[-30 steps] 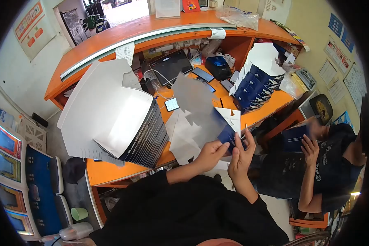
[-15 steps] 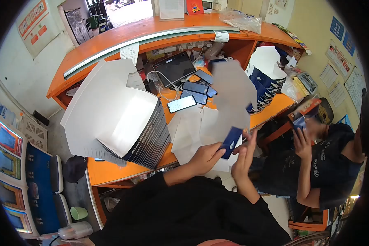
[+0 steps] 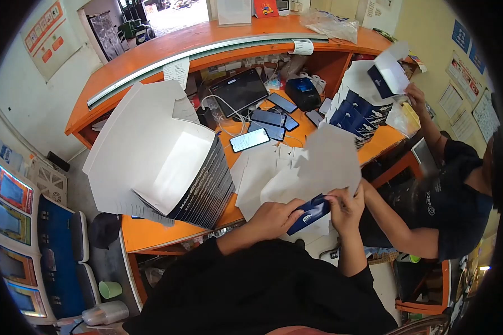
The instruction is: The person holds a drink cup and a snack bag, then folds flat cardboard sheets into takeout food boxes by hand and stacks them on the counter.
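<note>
A partly folded carton, white-grey inside with a dark blue printed side, is held between my two hands. My left hand pinches the left end of its blue side. On the right end, my right hand grips with thumb and fingers. Flat white card blanks lie on the desk just beyond. To the left stands a tall nested stack of dark printed boxes with white insides and raised flaps. Another stack of blue boxes stands at the back right.
A co-worker at the right places a hand on a white and blue box above the right stack. Several phones, one a lit phone, a black tablet and a black device lie on the orange desk.
The carton in my hands has swung lower and its blue side is now tilted between both hands. My right hand has closed on it. The co-worker's arm has reached to the right stack with a box.
</note>
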Tool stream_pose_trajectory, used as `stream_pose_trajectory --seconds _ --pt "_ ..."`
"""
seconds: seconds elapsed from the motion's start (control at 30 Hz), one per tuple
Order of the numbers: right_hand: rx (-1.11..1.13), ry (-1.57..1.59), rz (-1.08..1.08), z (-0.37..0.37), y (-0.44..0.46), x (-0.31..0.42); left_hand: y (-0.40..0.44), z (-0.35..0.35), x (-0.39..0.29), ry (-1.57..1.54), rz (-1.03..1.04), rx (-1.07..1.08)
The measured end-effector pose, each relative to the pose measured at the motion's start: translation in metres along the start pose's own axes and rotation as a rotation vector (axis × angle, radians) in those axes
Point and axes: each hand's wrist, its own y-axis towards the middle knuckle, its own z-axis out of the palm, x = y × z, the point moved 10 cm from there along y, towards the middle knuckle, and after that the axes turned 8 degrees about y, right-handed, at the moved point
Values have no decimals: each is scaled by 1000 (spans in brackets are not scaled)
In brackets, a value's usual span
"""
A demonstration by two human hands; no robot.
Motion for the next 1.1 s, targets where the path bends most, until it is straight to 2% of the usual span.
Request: stream_pose_trajectory --seconds 0.07,0.1,0.2,0.3,0.33,0.4,0.43,0.53,0.57,0.63,0.7,0.8,0.83,0.93,1.0,1.03,1.07,1.1 --pt "154 -140 -124 17 -9 8 0 5 -1 -5 20 22" --pt "154 -47 -99 20 -12 6 0 8 1 16 26 34" --pt "308 -88 -92 31 -17 7 1 9 2 59 78 -24" --pt "4 26 -64 19 -21 5 1 0 -4 112 72 -156" --pt "-85 221 103 20 -27 -10 1 -4 -5 134 57 -206" --pt "-254 611 441 36 -58 -45 6 15 -8 259 117 -124" --pt "-46 579 543 55 -64 -54 7 23 -10 319 145 -81" --pt "-62 1054 1110 87 -112 -74 3 28 -20 219 202 -40" --pt "-99 1034 1169 79 -108 -65 4 12 -18 245 190 -146" --pt "1 996 1175 72 -122 -79 -1 -29 -10 290 160 -351" --pt "164 940 1142 58 -136 -91 -9 -72 0 438 31 -566" --pt "224 977 1125 43 -140 -79 -8 -87 18 583 -69 -504" --pt "167 1023 1135 43 -146 -79 -12 -85 19 583 -55 -489" --pt "225 897 1006 41 -152 -74 -26 -65 41 511 -125 -424" --pt "209 930 1200 45 -176 -78 -32 -55 56 328 -322 -352" --pt "184 957 1226 50 -184 -80 -36 -51 62 236 -421 -315" --pt "160 984 1250 56 -193 -83 -40 -52 59 162 -397 -357" --pt "184 938 1187 56 -201 -90 -43 -54 57 89 -371 -402"
